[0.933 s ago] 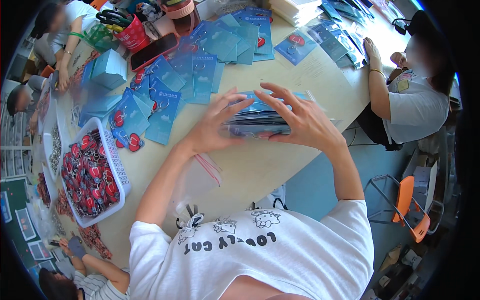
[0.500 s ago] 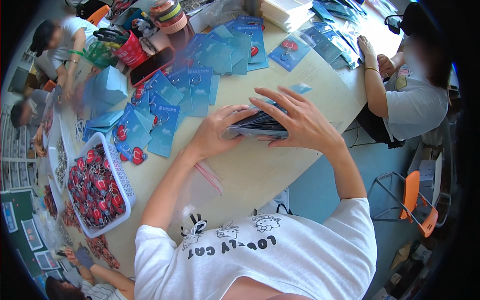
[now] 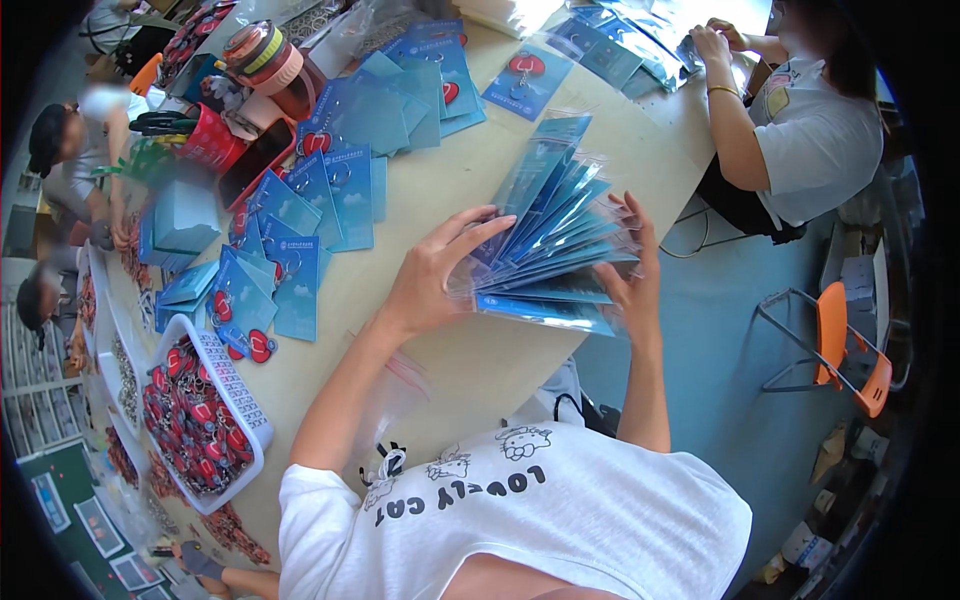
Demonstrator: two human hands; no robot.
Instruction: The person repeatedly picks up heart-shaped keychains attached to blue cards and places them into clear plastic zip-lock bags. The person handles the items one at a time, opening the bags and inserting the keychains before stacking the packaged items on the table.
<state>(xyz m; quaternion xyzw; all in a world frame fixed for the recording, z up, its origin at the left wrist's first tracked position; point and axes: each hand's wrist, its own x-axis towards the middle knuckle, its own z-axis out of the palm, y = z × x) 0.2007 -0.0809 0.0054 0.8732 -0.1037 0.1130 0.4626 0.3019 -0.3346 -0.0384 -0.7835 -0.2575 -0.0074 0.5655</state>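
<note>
Blue carded packets in clear sleeves (image 3: 548,240) fan out between both hands. I see the left hand (image 3: 435,275) gripping the fan's nine o'clock edge, the right hand (image 3: 630,272) gripping at three o'clock.

Glossy clear plastic sleeves (image 3: 548,240) over blue card, smooth matt tabletop (image 3: 440,330), white plastic basket (image 3: 232,385)

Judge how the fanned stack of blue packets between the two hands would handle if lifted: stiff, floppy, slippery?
The stack of blue packets has splayed into a fan, so the glossy clear sleeves probably slide over each other easily. Each packet stays flat, so likely fairly stiff card inside. The left hand and right hand brace both ends; one hand alone might spill them.
</note>
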